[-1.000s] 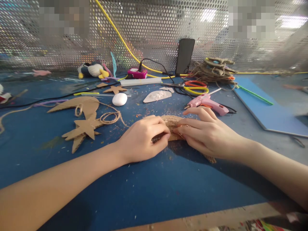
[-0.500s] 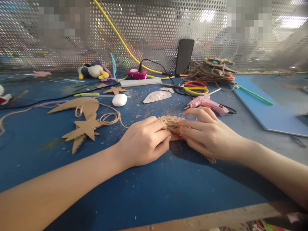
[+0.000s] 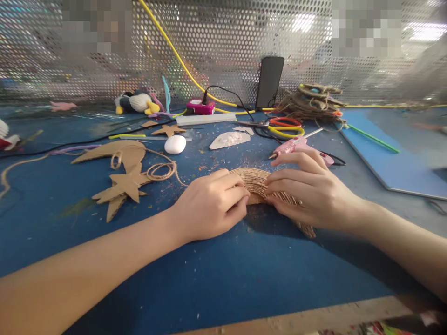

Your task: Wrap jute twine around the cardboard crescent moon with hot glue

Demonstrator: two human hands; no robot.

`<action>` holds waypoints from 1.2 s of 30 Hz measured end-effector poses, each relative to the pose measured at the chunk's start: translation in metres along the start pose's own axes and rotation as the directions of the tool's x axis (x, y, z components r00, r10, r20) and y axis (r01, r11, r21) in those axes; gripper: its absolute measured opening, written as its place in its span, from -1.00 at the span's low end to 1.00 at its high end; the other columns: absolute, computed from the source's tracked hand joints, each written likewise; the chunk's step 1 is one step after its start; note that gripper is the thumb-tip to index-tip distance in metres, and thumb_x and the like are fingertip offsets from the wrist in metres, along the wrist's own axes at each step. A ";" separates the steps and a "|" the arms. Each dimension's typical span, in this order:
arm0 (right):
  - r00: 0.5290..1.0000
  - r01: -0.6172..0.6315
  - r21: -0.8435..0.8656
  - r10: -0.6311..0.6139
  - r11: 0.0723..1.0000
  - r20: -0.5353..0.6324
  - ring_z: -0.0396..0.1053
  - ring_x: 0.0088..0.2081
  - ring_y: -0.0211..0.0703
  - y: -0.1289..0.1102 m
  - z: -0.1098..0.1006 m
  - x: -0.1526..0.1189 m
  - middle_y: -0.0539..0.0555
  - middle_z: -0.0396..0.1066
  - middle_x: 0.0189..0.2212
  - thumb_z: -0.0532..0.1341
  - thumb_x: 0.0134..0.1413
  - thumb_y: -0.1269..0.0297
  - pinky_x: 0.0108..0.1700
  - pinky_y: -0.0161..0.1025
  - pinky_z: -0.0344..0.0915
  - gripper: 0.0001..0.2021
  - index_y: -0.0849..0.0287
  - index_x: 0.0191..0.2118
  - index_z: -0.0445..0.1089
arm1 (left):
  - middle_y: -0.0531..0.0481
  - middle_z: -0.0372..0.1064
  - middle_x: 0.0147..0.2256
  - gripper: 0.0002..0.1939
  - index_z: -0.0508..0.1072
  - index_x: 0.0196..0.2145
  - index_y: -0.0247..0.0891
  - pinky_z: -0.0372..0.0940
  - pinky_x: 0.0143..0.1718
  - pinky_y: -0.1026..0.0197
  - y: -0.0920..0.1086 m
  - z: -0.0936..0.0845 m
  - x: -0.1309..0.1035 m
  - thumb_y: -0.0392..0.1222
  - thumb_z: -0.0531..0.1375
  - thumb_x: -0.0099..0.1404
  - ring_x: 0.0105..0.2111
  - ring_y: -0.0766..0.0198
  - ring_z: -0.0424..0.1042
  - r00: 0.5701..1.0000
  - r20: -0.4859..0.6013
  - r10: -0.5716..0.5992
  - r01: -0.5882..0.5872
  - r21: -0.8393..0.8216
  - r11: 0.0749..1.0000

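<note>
A curved cardboard piece covered with rows of twine (image 3: 256, 179) lies before me on the blue table. My left hand (image 3: 214, 204) is closed over its left end, fingertips pressed together at the inner edge. My right hand (image 3: 310, 188) rests on the right part with its fingers spread across the twine rows; its thumb is hidden. Twine ends fan out below that palm. A loose loop of twine (image 3: 162, 170) lies to the left, and one strand runs from it towards my left hand. Behind my right fingers sits a pink glue gun (image 3: 289, 145).
Left lie cardboard stars (image 3: 126, 187) and a white egg-shaped piece (image 3: 175, 144). Scissors (image 3: 286, 131), a white scrap (image 3: 228, 139) and glue sticks (image 3: 206, 119) lie behind. A phone (image 3: 269, 83) leans on the perforated metal screen. A blue board (image 3: 394, 163) is at right.
My right hand has slid a little to the right along the curved piece, uncovering more twine rows. My left hand keeps its place on the left end.
</note>
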State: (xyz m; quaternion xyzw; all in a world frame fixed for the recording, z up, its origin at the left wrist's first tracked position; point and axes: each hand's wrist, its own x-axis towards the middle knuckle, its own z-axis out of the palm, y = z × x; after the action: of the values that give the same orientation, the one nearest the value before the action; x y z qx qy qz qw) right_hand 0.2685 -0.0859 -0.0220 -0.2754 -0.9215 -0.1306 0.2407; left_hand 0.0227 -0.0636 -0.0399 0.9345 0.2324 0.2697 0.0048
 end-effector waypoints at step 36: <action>0.932 -0.238 -0.207 0.283 0.949 0.227 0.20 0.14 0.29 0.003 -0.004 -0.004 0.31 0.46 -0.01 0.19 0.03 -0.33 0.13 0.16 0.18 -0.24 0.25 0.12 0.36 | 0.03 0.44 -0.26 -0.83 0.40 -0.16 -0.25 0.28 -0.24 0.26 -0.005 -0.003 0.000 -0.40 0.09 0.32 -0.28 0.31 0.41 0.983 0.016 -0.185 0.184 -0.234 0.955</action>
State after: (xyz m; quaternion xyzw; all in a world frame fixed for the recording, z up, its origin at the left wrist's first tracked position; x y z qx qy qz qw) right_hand 0.2742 -0.0867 -0.0205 -0.4300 -0.8847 -0.1419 0.1105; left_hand 0.0192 -0.0591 -0.0376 0.9008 0.2852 0.2963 0.1396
